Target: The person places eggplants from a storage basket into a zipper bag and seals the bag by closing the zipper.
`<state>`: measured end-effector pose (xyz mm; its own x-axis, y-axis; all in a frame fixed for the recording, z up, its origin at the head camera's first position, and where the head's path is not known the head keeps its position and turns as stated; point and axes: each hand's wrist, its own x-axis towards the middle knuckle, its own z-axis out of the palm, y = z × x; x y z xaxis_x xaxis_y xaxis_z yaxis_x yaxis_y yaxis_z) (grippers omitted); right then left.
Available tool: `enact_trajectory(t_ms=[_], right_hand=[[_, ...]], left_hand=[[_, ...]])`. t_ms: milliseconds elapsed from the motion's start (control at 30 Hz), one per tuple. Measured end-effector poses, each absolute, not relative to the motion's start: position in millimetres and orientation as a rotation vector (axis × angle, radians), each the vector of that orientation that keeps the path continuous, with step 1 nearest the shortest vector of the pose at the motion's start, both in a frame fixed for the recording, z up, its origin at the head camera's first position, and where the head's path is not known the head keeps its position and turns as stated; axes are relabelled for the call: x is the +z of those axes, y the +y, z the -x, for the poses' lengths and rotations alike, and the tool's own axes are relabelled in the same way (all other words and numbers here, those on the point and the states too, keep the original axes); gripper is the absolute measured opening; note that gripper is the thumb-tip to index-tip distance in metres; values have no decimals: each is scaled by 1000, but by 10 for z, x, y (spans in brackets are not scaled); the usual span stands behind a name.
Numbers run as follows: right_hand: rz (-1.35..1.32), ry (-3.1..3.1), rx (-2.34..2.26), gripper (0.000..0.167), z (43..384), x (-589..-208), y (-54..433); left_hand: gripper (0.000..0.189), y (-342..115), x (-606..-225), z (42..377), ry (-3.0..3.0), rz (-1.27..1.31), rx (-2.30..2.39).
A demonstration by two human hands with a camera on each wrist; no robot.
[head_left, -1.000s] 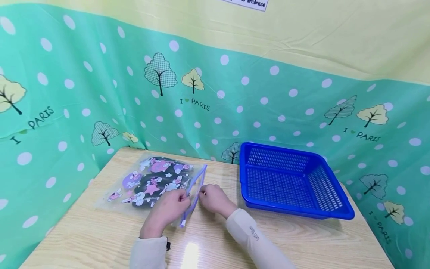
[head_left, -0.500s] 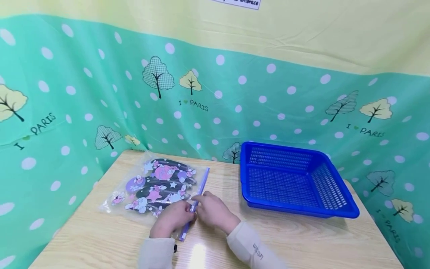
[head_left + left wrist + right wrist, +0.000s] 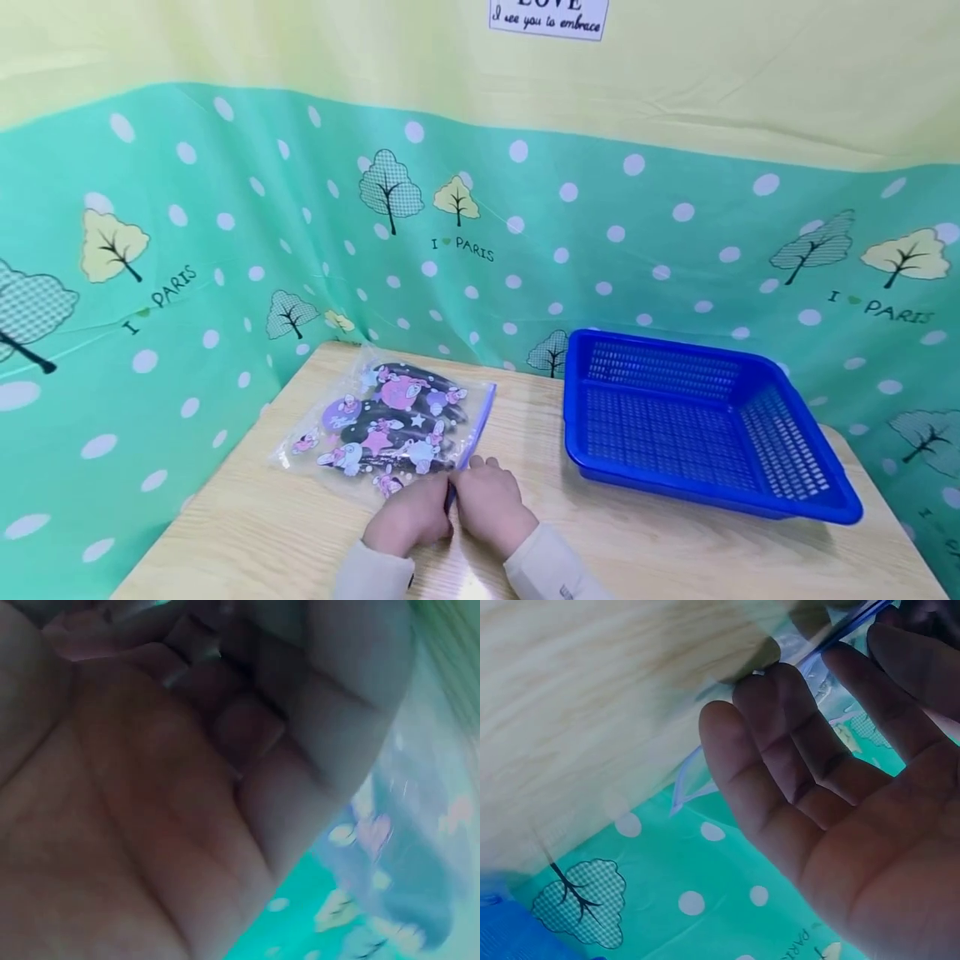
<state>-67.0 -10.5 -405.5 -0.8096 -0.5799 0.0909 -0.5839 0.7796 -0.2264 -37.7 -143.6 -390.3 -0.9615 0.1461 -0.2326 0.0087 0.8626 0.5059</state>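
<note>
A clear zip bag [image 3: 347, 457] printed with pink, purple and blue cartoon figures lies flat on the table, with dark, elongated items [image 3: 423, 377] inside whose kind I cannot tell. Along its right side runs a purple zip strip [image 3: 483, 417]. My left hand [image 3: 416, 510] curls at the strip's near end and grips it; its fingertips are hidden. Opposite, my right hand [image 3: 493, 504] pinches the same strip [image 3: 849, 627] between thumb and forefinger, its other fingers [image 3: 742, 769] loosely bent. The two hands touch or nearly touch. The slider is hidden by the hands.
To the right stands a blue plastic basket [image 3: 576, 417] with mesh walls, nothing visible in it. The wooden table [image 3: 300, 542] meets a green and yellow patterned curtain [image 3: 450, 308] at the back and sides.
Both hands have moved down the zip strip to its near end and drawn together. The strip's edges, spread apart a second ago, now lie together along the visible part.
</note>
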Motion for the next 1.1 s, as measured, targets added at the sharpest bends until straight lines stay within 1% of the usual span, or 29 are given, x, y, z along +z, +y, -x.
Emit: enact_trajectory(t_ms=[67,167,233,300,400,433,500,567,633,700,800,933,1100], right_hand=[[-963,-2940,332,10,668,-4067,-115],[-942,-2946,308,7,675,-4056,-107],[-945,-2950,353,6,684,-4018,-96],[-964,-2947,444,11,704,-3960,-96],[-1005,-2921,662,22,772,-3856,-136],[-1012,-2901,732,23,808,-3823,-164],[-1007,-2855,865,20,886,-3766,-234],[-987,-2788,966,15,968,-3713,-312],[-957,-2721,1038,8,1047,-3681,-383],[-924,-2666,1158,7,1120,-3668,-421],[-861,-2599,1504,8,1198,-3633,-412],[-725,-2468,1979,11,1212,-3617,-385],[-715,-2217,2287,20,1159,-3635,-434]], left_hand=[[54,-1417,-3920,308,2831,-145,676],[51,-1412,-3963,259,2915,-230,593],[37,-1446,-3967,274,2949,-306,636],[25,-1512,-3921,319,2968,-348,695],[13,-1635,-3756,412,2964,-309,812],[10,-1673,-3690,444,2978,-280,824],[12,-1734,-3562,498,3010,-214,867],[17,-1783,-3463,544,3064,-150,923],[18,-1829,-3403,578,3101,-77,1051],[18,-1878,-3398,600,3123,-21,1220],[16,-1949,-3420,630,3163,-15,1380],[9,-1990,-3482,677,3265,-158,1482],[13,-1960,-3547,770,3417,-436,1614]])
